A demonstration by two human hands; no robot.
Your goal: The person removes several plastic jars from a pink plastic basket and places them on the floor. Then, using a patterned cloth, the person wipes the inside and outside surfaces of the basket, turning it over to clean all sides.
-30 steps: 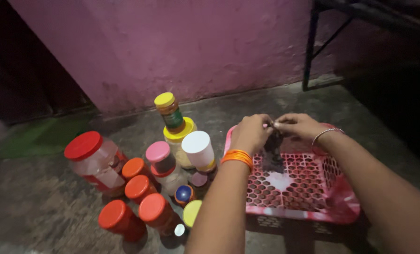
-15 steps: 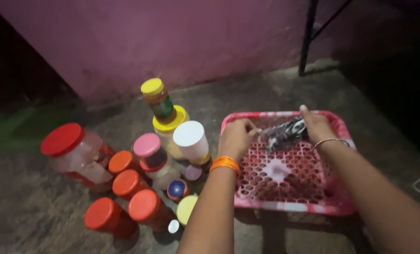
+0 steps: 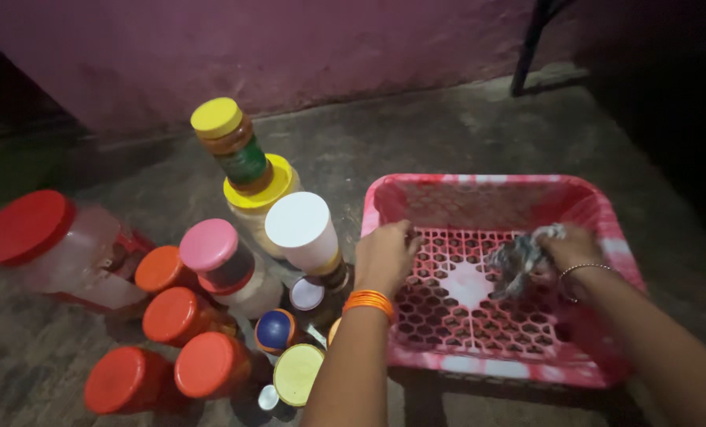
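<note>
Clutching grey rag (image 3: 517,259) — right hand (image 3: 568,251) closed

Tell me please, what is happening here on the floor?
A person works on a pink plastic basket that sits on the floor. The right hand presses a grey crumpled cloth against the latticed bottom inside the basket, while the left hand grips the basket's left rim. To the left stands a group of closed jars and bottles, among them a big jar with a red lid and a white-capped bottle.
</note>
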